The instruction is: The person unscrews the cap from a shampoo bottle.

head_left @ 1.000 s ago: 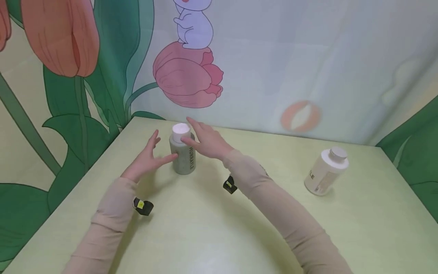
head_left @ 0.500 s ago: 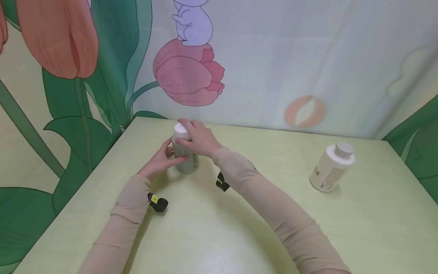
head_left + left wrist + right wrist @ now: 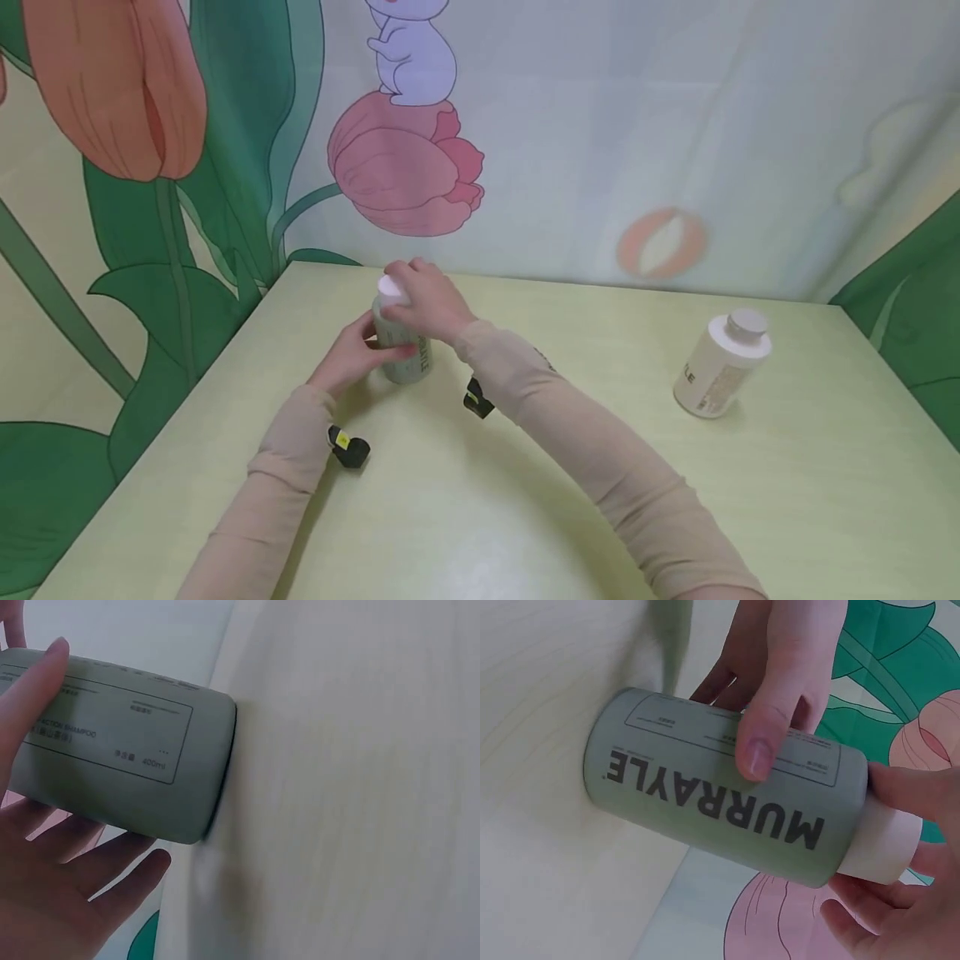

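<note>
A grey-green MURRAYLE shampoo bottle (image 3: pixel 712 799) stood upright on the pale yellow-green table (image 3: pixel 480 508), left of centre and near the far edge. The left hand (image 3: pixel 351 360) gripped the bottle's body low down, thumb laid across the printed label (image 3: pixel 112 731) and fingers round the opposite side; the word SHAMPOO was legible there in the left wrist view. The right hand (image 3: pixel 431 304) held the bottle's white cap (image 3: pixel 883 836) from above, thumb on one side and fingertips on the other. A white bottle (image 3: pixel 718 371), cap on, stood upright at the right of the table, well apart from both hands; the letters LE showed at its left side. Both arms wore beige sleeves (image 3: pixel 292 450), and a small black camera (image 3: pixel 351 448) with a yellow patch sat at the left wrist. Behind the table hung a cloth backdrop (image 3: pixel 555 133) printed with a pink tulip (image 3: pixel 397 171), a white rabbit (image 3: pixel 416 62) seated on it, and a larger orange tulip (image 3: pixel 120 92) at far left.
</note>
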